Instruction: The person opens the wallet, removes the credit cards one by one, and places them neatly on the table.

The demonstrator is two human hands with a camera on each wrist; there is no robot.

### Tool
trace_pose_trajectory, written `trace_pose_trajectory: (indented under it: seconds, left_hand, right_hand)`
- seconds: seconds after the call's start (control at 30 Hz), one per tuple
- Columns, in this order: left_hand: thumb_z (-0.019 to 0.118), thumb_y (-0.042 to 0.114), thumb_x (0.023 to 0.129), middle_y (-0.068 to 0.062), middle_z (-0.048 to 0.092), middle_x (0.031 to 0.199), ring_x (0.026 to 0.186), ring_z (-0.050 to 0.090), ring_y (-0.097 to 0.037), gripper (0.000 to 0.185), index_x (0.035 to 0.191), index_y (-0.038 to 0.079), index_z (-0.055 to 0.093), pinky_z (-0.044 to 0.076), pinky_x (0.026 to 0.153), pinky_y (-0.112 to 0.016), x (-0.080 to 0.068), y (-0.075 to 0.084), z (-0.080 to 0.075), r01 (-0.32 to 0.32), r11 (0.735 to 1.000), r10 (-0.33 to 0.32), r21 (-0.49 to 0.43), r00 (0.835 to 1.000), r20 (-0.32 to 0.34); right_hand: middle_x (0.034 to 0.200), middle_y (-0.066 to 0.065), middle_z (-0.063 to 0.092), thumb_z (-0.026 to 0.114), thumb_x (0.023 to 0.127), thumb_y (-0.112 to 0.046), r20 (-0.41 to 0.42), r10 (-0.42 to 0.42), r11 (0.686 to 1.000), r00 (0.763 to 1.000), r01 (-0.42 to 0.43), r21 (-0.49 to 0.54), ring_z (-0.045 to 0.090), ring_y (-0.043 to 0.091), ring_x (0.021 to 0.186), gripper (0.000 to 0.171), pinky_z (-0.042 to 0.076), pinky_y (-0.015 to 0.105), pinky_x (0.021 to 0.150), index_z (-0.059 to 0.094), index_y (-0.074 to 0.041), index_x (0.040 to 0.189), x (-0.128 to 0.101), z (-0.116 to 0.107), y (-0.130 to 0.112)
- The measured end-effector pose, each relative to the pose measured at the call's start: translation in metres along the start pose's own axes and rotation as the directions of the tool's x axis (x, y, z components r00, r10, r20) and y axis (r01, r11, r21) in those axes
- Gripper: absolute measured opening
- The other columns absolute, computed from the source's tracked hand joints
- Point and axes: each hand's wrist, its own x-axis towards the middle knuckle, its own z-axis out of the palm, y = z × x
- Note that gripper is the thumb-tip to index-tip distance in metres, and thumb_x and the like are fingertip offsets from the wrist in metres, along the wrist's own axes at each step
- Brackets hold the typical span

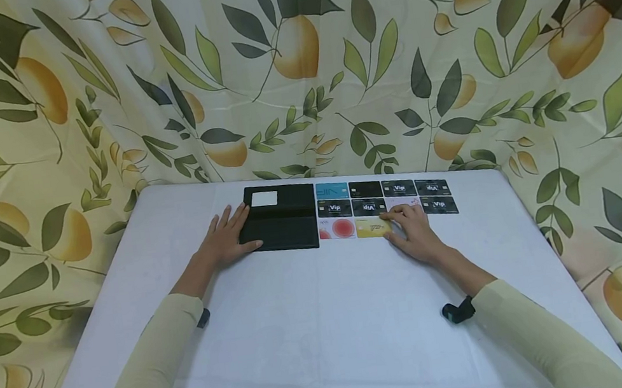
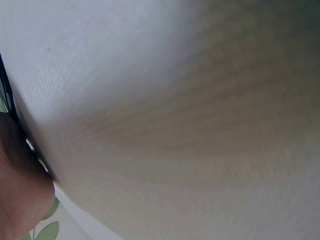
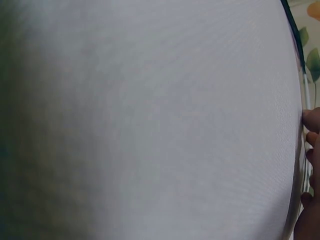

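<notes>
Here, my left hand (image 1: pixel 228 238) lies flat, steadying the open black leather card wallet (image 1: pixel 281 217) on the white worktop (image 1: pixel 325 320), while my right hand (image 1: pixel 416 233) pinches the gold plastic card (image 1: pixel 371 228); lifting it cleanly from the rows comes next, I judge.
</notes>
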Motion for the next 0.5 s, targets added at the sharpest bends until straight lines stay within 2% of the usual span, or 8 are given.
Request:
trace_pose_trajectory:
  seconds: [0.3, 0.5]
  left_hand:
    - [0.051, 0.069, 0.1, -0.011, 0.004, 0.177, 0.16, -0.005, -0.039, 0.103, 0.17, 0.008, 0.007, -0.006, 0.126, -0.058, -0.0044, 0.005, -0.0059, 0.015, 0.999, -0.015, 0.03, 1.0, 0.004]
    - [0.053, 0.067, 0.1, -0.012, 0.005, 0.176, 0.16, -0.005, -0.039, 0.102, 0.169, 0.007, 0.008, -0.005, 0.126, -0.058, -0.0059, 0.0026, -0.0057, 0.013, 1.0, -0.013, 0.017, 1.0, 0.001]
  right_hand:
    - [0.137, 0.019, 0.052, 0.072, 0.098, -0.02, 0.0, 0.002, 1.0, 1.0, -0.002, -0.002, 0.037, 0.039, 0.118, 0.044, 0.028, 0.058, 0.101, 0.065, -0.006, 0.14, 0.0023, 0.0013, 0.0017]
    - [0.138, 0.02, 0.054, 0.073, 0.097, -0.024, -0.025, -0.033, 0.999, 0.999, 0.034, 0.017, 0.037, 0.04, 0.121, 0.049, 0.028, 0.059, 0.102, 0.063, -0.005, 0.141, 0.0032, 0.0036, 0.0031]
